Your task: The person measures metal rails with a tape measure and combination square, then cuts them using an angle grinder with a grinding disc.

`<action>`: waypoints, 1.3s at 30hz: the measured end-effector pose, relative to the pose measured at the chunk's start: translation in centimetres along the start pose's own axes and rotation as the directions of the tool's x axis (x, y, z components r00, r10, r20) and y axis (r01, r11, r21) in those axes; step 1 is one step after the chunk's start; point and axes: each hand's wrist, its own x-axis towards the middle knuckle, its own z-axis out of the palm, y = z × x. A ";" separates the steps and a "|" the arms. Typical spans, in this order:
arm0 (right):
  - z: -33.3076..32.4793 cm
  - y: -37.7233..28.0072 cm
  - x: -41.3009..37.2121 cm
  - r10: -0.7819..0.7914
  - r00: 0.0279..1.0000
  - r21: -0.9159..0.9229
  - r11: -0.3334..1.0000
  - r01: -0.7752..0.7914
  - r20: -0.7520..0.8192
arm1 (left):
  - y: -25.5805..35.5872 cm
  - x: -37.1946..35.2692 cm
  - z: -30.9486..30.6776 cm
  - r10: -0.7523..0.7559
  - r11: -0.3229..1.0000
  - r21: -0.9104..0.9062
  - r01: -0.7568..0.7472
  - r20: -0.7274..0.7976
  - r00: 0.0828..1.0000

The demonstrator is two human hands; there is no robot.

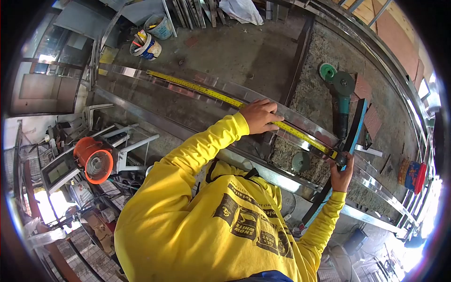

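A yellow tape measure (197, 88) is drawn out along a long shiny metal bar (305, 123) that runs diagonally across the workbench. My left hand (260, 116) lies over the middle of the blade, with its fingers bent around the tape and the bar's edge. At the tape's right end, my right hand (341, 172) grips the dark tape case, which is partly hidden by the fingers. Just beyond that hand is a green angle grinder (343, 105). Passing beside the right hand is a dark bar with a blue edge (355, 123).
A round green disc (328, 72) and reddish flat pieces (372, 123) lie near the grinder. Two buckets (146, 50) stand on the floor at the upper left. An orange fan (93, 160) stands among metal frames at left. At right is a red-and-blue container (412, 176).
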 end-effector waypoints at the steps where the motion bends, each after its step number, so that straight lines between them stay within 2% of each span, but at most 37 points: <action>1: -0.1 -0.1 0.0 -0.009 1.000 0.010 1.000 0.009 -0.001 | -0.1 -0.1 0.2 0.015 1.000 0.017 -0.015 -0.026 1.000; 2: 0.1 1.2 -0.1 -0.067 0.998 0.005 0.998 0.067 -0.009 | -0.2 -0.1 0.5 0.037 0.999 0.028 -0.035 -0.052 0.998; 5: -0.1 0.8 -0.6 -0.047 0.998 -0.098 0.994 0.041 -0.052 | 0.3 0.4 0.2 0.044 0.999 0.013 -0.043 -0.078 0.996; 7: -0.3 0.5 -0.1 -0.065 0.998 -0.090 0.994 0.062 -0.026 | 0.5 1.5 0.3 0.015 0.999 -0.033 -0.016 -0.016 1.000; 9: -0.6 -0.2 0.4 -0.090 0.996 -0.147 0.985 0.089 0.001 | 0.6 2.9 1.2 -0.104 0.991 -0.073 0.116 0.154 0.983; 11: -0.5 -0.9 0.5 -0.051 0.999 -0.113 0.992 0.050 -0.005 | 1.0 4.8 1.5 -0.211 0.947 -0.133 0.291 0.423 0.881; 14: -0.8 -1.1 0.8 -0.059 0.997 -0.138 0.988 0.064 0.040 | 0.7 7.1 3.6 -0.129 0.949 -0.181 0.260 0.527 0.840; 17: -0.9 -1.3 0.8 -0.054 0.998 -0.135 0.989 0.059 0.040 | 1.4 9.8 3.1 -0.154 0.853 -0.207 0.479 0.776 0.611; 18: -0.9 -1.4 0.9 -0.056 0.998 -0.139 0.988 0.060 0.037 | 2.2 10.0 1.9 -0.181 0.800 -0.217 0.559 0.801 0.571; 21: -0.9 -1.5 1.0 -0.066 0.998 -0.152 0.986 0.068 0.019 | 0.8 9.5 2.6 -0.130 0.795 -0.271 0.542 0.797 0.589; 27: -1.1 -1.6 1.4 -0.046 0.999 -0.128 0.991 0.048 0.021 | -0.9 8.6 2.4 -0.125 0.716 -0.312 0.624 0.823 0.554; 34: -1.4 -1.9 1.5 0.016 0.999 -0.102 0.995 -0.011 0.051 | -1.0 8.3 2.3 -0.057 0.732 -0.365 0.575 0.808 0.586; 37: -1.7 -2.6 1.5 0.062 0.997 -0.027 0.998 -0.060 0.052 | -1.0 8.3 2.7 -0.058 0.726 -0.377 0.575 0.800 0.597; 39: -1.6 -2.2 1.3 0.019 0.999 -0.084 0.996 -0.015 0.043 | -0.9 8.4 2.5 -0.066 0.724 -0.371 0.582 0.802 0.594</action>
